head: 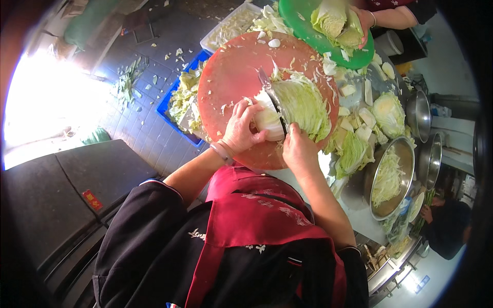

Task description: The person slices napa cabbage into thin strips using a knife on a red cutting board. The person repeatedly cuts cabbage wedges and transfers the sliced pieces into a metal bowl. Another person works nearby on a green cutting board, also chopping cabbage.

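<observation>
On a round reddish cutting board (238,65) lies a napa cabbage, its pale stem end (267,117) to the left and sliced, shredded leaves (304,104) to the right. My left hand (242,125) presses on the stem end, fingers spread on it. My right hand (300,148) grips the handle of a kitchen knife (274,96). The blade stands across the cabbage, between the stem end and the shreds; its cutting edge is hidden. Loose shreds and a small white piece (274,43) are scattered on the board.
A blue crate (165,104) of cabbage leaves and a white crate (206,43) stand beyond the board. A co-worker's hand (364,27) holds cabbage on a green board (292,19). Right are a steel bowl (411,154) of shreds and a whole cabbage (389,115). Another person (446,227) is lower right.
</observation>
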A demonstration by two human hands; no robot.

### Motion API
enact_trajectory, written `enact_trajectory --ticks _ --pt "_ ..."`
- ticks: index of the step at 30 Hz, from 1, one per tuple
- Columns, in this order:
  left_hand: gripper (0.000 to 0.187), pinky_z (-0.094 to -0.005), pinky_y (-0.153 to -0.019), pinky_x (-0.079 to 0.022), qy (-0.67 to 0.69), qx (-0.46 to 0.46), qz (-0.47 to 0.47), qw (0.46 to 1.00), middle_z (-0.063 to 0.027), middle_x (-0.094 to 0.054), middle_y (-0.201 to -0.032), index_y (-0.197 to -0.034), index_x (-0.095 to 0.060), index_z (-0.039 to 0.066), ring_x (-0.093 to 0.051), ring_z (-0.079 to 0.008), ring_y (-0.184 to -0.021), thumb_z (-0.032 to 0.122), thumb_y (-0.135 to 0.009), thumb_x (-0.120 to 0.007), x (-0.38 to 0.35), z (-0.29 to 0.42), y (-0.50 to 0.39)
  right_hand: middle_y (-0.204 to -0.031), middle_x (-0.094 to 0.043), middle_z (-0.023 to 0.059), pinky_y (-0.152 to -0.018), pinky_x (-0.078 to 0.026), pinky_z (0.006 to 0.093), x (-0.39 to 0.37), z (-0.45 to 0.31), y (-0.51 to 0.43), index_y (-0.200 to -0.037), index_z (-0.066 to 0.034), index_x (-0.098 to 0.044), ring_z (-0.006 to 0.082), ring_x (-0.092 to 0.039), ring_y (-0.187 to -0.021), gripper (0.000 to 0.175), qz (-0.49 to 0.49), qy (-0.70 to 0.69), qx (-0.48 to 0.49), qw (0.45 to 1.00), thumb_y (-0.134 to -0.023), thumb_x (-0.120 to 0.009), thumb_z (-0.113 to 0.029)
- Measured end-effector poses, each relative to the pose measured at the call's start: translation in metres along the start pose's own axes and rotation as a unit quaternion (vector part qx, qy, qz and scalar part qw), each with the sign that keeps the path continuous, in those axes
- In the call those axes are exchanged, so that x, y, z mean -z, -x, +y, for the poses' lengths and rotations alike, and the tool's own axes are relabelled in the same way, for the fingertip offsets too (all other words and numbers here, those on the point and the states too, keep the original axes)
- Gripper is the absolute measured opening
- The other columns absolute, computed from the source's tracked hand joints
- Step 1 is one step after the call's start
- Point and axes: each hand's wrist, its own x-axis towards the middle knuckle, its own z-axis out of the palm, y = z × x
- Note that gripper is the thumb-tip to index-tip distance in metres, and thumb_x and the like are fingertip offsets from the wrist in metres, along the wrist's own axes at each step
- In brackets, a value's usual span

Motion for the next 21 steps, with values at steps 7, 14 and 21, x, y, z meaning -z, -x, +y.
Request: enact_trajectory --ticks 7,14,21 --pt "0.063 -0.0479 -0.1 -0.039 -0.004 0.012 0.002 1.0 -0.0191 -0.046 -0.12 -0.119 -0.052 0.008 -0.044 -0.041 -0.115 0.03 -0.065 -0.075 -0.001 -0.001 0.0 -0.084 -0.062 0.0264 -0.058 -0.049 0.0503 0.044 -0.009 0.043 -0.11 0.001 -0.049 0.0451 -0.061 -0.071 0.026 0.058 -0.084 0.014 0.995 -0.087 -0.057 -0.008" --pt "0.061 -0.0479 -0.101 -0.039 -0.012 0.012 -0.001 1.0 -0.0193 -0.046 -0.121 -0.119 -0.052 0.008 -0.044 -0.0412 -0.116 0.028 -0.065 -0.074 -0.001 0.002 0.001 -0.082 -0.061 0.0288 -0.057 -0.048 0.052 0.053 -0.005 0.055 -0.111 0.0021 -0.048 0.0465 -0.06 -0.072 0.028 0.016 -0.078 -0.006 0.997 -0.086 -0.057 -0.006" --pt "0.063 -0.0474 -0.101 -0.039 -0.011 0.003 0.005 1.0 -0.0191 -0.046 -0.122 -0.12 -0.052 0.008 -0.043 -0.0408 -0.118 0.028 -0.065 -0.076 -0.001 -0.001 0.002 -0.082 -0.061 0.0264 -0.06 -0.05 0.0505 0.039 -0.011 0.033 -0.108 0.0018 -0.049 0.045 -0.061 -0.07 0.023 -0.012 -0.05 0.003 0.999 -0.088 -0.054 -0.01"
